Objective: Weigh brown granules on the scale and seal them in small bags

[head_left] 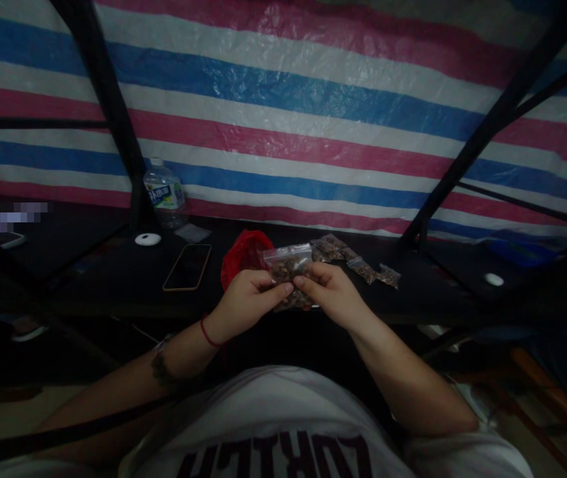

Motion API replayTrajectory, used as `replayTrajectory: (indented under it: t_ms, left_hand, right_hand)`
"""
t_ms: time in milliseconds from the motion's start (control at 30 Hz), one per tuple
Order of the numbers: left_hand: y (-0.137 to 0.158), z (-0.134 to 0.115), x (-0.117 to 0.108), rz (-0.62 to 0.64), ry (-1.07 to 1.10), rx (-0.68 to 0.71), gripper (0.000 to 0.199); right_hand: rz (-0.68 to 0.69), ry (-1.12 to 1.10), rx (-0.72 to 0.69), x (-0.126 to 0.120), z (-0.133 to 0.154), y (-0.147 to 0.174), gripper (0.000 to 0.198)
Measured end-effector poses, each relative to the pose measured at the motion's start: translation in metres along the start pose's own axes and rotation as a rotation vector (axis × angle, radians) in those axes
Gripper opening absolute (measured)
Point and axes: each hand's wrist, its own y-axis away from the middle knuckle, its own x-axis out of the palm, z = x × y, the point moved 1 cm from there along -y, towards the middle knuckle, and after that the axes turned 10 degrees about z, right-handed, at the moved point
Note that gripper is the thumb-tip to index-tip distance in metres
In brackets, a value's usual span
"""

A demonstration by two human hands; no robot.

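Between my two hands, just above the table's front edge, is a small clear zip bag [289,260] filled with brown bits I cannot identify. My left hand [251,297] grips its left side, thumb pressed on the front. On the other side my right hand [330,289] pinches it the same way, and the two thumb tips nearly meet. Behind my left hand stands a red plastic bag [244,251], its mouth spread; what lies inside is mostly hidden. Several similar filled zip bags [363,269] lie on the table beyond my right hand.
On the black table [114,279] lie a phone [188,267], a white round device [148,239] and a flat clear bag [192,232]. A plastic bottle [164,189] stands by the left black post [119,126]. Another white device [493,279] and a blue tray [522,253] are at right.
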Motion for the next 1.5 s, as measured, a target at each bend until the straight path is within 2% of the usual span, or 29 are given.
replayTrajectory:
  t_ms: [167,300,367,633,767,967,1367,1500]
  left_hand:
    - [-0.002,0.003,-0.002,0.005,0.037,0.017,0.034]
    - [-0.006,0.003,-0.004,-0.084,0.142,0.095,0.041]
    - [-0.007,0.002,-0.006,-0.127,0.121,0.091,0.039]
    - [-0.008,0.004,-0.012,-0.139,0.047,0.060,0.032]
    - [-0.009,0.006,-0.011,-0.134,0.026,0.045,0.032]
    - [-0.012,0.014,-0.005,-0.088,0.032,0.065,0.031]
    - [-0.015,0.018,-0.004,-0.120,0.043,0.021,0.030]
    - [-0.018,0.021,-0.008,-0.220,0.102,0.046,0.037]
  right_hand:
    - [-0.026,0.055,-0.011,-0.001,-0.002,0.000,0.029]
    - [-0.019,0.128,-0.014,-0.002,-0.003,-0.001,0.029]
    - [-0.009,0.186,-0.018,-0.002,-0.006,-0.001,0.030]
    - [-0.011,0.290,-0.034,-0.005,-0.012,-0.003,0.033]
    - [-0.105,0.338,-0.072,-0.007,-0.011,-0.005,0.036]
    - [-0.118,0.235,-0.192,-0.005,-0.015,-0.010,0.029]
    - [-0.123,0.193,-0.155,-0.006,-0.025,-0.015,0.031]
    - [-0.118,0.069,-0.092,0.001,-0.027,-0.019,0.039]
